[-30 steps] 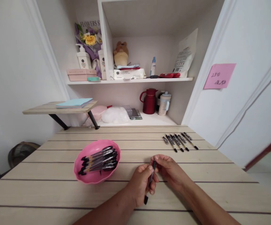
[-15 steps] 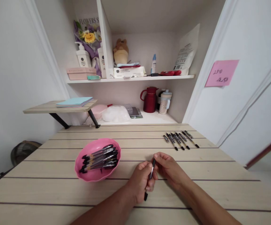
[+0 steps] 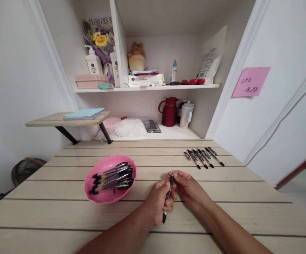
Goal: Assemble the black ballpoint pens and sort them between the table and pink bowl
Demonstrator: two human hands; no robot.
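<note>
My left hand (image 3: 159, 204) is closed round the barrel of a black pen (image 3: 168, 199), which stands nearly upright over the table. My right hand (image 3: 188, 188) pinches the pen's top end with its fingertips. Just left of my hands sits a pink bowl (image 3: 94, 192) holding several black pens (image 3: 112, 177). Farther back on the right, several more pens (image 3: 202, 158) lie side by side in a row on the wooden table (image 3: 222, 208).
A small raised wooden stand (image 3: 63, 121) with a blue notebook is at the back left. Behind the table, shelves hold a red kettle (image 3: 169, 113), a cup, bottles and boxes. A pink sticky note (image 3: 251, 82) is on the right wall.
Both hands with the pen have shifted slightly left and away from me. The view has tipped a little. The bowl and the row of pens have not moved.
</note>
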